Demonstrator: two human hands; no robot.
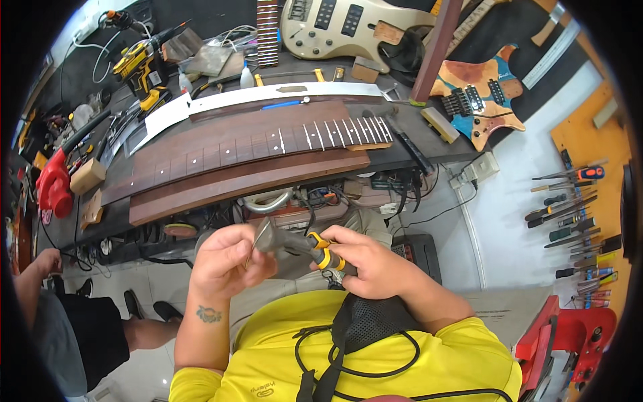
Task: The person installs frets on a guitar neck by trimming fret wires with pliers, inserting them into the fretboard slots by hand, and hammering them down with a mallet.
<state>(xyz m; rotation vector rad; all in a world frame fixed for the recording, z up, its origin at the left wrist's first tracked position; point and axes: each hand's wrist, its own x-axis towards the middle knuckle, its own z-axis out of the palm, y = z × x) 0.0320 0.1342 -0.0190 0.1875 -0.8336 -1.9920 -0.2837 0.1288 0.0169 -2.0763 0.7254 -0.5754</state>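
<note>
At mid-frame I see the right hand (367, 262) gripping yellow-black pliers (315, 241) and the left hand (228, 260) pinching, perhaps, fret wire (249, 257) by their head: a trimming step, I judge, needing steady alignment.

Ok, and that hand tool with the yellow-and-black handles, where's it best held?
By its yellow-and-black handles, coming from the right, probably, as the right hand does. They point that way, and their long shape suits a wrapped palm. The metal end reaches toward the left hand, so that side looks crowded.
</note>
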